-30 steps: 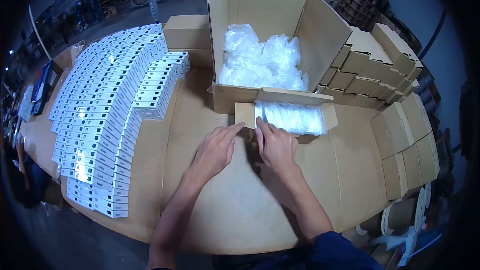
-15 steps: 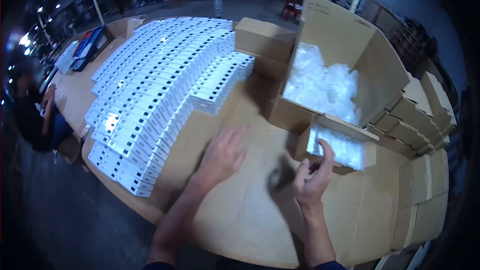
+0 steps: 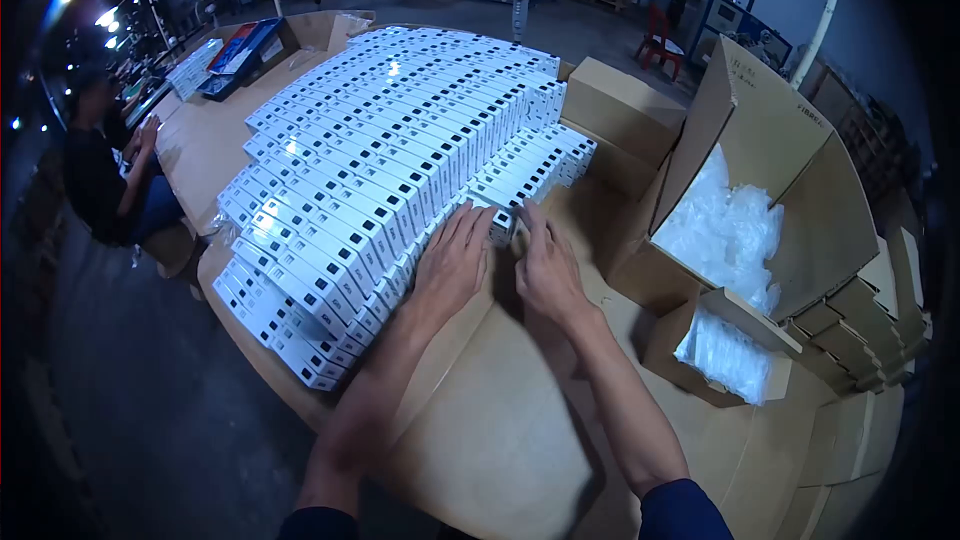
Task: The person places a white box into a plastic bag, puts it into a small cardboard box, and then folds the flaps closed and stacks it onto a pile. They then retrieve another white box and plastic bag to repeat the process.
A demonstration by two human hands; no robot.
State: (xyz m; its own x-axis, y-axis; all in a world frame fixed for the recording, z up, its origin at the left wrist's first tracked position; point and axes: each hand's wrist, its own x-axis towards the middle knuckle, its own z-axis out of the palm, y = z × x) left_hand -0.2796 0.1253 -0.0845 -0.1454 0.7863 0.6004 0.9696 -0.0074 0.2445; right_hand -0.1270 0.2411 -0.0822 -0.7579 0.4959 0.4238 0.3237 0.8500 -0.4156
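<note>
Many slim white boxes point(image 3: 350, 190) with dark square marks stand packed in tiered rows on the cardboard-covered table point(image 3: 480, 410). Both hands are at the near end of the lower front row, with a white box end point(image 3: 502, 224) visible between them. My left hand point(image 3: 455, 262) has its fingers close together over the boxes' near edge. On the other side, my right hand point(image 3: 546, 265) curls its fingers against the row's outer side. My fingertips partly cover the boxes, so how many are gripped is hidden.
To the right, a large open carton point(image 3: 860, 205) holds clear plastic bags point(image 3: 725, 225). A smaller carton point(image 3: 672, 345) before it contains stacked clear plastic sleeves point(image 3: 725, 355). Flattened cardboard point(image 3: 850, 440) lines the right edge. A seated person point(image 3: 110, 160) is at far left, near a blue tray point(image 3: 245, 55).
My right hand has moved left from beside the small carton to the white boxes. My left hand has moved forward onto them. The view has turned, shifting the scene rightward.
</note>
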